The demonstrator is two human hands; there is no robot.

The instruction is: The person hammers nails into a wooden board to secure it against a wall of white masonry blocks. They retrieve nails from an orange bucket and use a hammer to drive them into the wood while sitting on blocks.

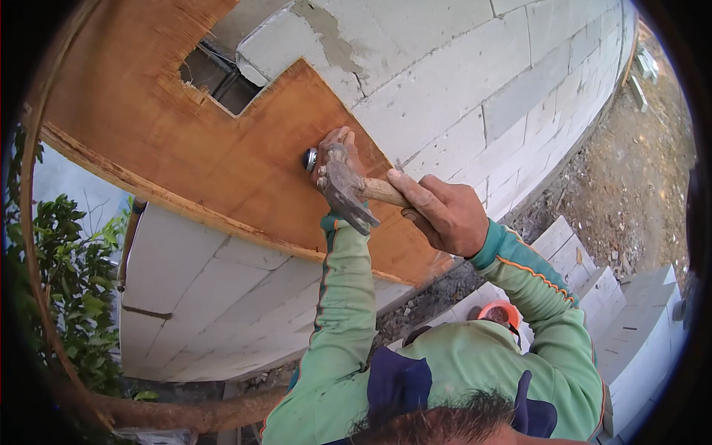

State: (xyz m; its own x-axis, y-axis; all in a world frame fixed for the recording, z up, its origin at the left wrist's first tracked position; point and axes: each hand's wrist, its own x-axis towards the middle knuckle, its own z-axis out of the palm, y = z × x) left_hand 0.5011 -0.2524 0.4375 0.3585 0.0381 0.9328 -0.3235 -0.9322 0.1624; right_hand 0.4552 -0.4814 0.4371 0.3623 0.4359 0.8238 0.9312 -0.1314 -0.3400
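Observation:
A claw hammer [343, 187] with a worn wooden handle is in my right hand [452, 215], whose fingers are wrapped round the grip. The hammer's metal head crosses in front of my left hand [353, 151] and hides much of it. Bent fingers of that hand rest at a brown plywood sheet [259, 170], closed on something I cannot make out. A small round silvery piece [310, 158] shows beside those fingers; its kind is unclear. The sheet lies against a pale block wall [437, 89] and has a rough-edged notch cut in it.
Dark cables or pipes [222, 70] show through the notch. Pale blocks [638, 319] are stacked at the lower right, near an orange container [500, 311]. A wooden pole [193, 413] runs along the lower left, below green foliage [70, 274]. Rubble-strewn soil [615, 178] lies at right.

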